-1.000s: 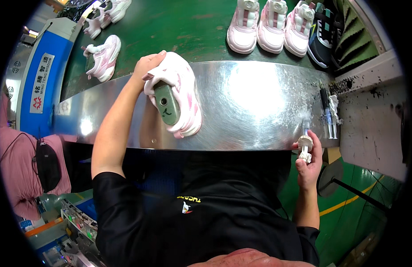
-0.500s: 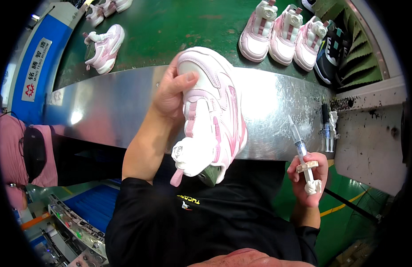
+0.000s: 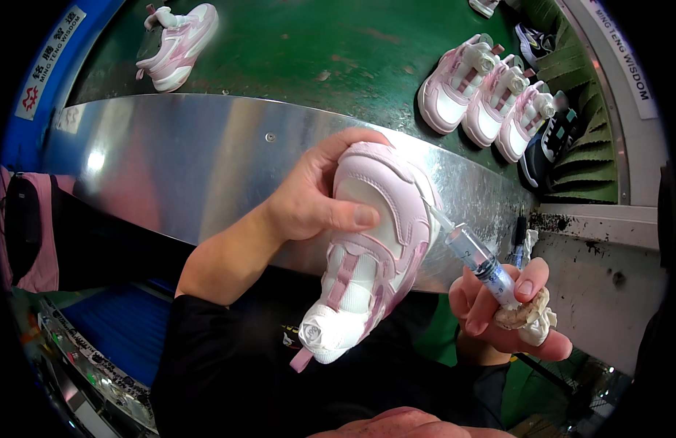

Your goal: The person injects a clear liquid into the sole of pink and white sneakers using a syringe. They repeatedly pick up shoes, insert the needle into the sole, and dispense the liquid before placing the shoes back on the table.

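My left hand (image 3: 316, 191) grips a pink and white sneaker (image 3: 381, 201) by its toe, thumb across the upper. The shoe is held up in front of me, toe pointing away, with a round white dial and a pink pull tab at the near end. In my right hand (image 3: 505, 314) is a clear plastic syringe (image 3: 480, 257), its plunger end wrapped in whitish material. The syringe's narrow tip meets the edge between the shoe's upper and sole on the right side of the toe; whether it touches is too fine to tell.
A metal ledge (image 3: 170, 153) runs before me, bordering a green surface (image 3: 294, 58). One pink sneaker (image 3: 179, 45) lies far left. Several pink and white shoes (image 3: 491, 95) and dark shoes (image 3: 548, 146) stand at right, beside green flaps (image 3: 589, 135). More syringes (image 3: 519, 241) lie by the right-hand wall.
My right hand has brought the syringe up and left to the shoe's toe edge. The shoe has moved right and slightly nearer me. The whole view has shifted too.
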`<state>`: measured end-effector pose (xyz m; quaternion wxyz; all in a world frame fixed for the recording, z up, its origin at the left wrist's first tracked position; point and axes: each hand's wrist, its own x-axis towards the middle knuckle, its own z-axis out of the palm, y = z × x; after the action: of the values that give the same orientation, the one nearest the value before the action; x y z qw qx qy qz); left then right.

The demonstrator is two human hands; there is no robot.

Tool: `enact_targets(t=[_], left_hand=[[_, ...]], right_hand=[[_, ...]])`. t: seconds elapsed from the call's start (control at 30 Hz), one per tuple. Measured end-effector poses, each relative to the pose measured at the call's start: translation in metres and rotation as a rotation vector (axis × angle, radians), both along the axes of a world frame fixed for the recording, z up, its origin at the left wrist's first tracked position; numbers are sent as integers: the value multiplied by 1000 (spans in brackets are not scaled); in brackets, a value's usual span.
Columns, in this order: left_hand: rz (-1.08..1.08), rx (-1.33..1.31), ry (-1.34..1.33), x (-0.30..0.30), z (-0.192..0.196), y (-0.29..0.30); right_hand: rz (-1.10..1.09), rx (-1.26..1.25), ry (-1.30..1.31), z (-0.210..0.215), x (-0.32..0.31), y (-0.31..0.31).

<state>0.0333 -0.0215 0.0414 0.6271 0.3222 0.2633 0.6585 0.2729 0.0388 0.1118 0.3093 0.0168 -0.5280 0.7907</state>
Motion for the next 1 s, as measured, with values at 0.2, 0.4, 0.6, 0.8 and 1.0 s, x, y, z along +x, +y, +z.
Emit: enact_targets(t=[0.2,0.4,0.6,0.8,1.0], left_hand=[[-6,97,39,-1,0,-1],[-15,94,61,-1,1,-2],[9,71,74,-2,1,-2],[6,24,42,-2,2,-3],[30,27,63,-3,-1,-2]], right_hand=[[-19,-53,-63,2,-12,-4],[-2,-45,-97,1,-11,-2],[-8,-16,-110,1,-7,-1],[-71,-94,-103,-3,5,-4],[-41,-70,-79,-7,2,-1]])
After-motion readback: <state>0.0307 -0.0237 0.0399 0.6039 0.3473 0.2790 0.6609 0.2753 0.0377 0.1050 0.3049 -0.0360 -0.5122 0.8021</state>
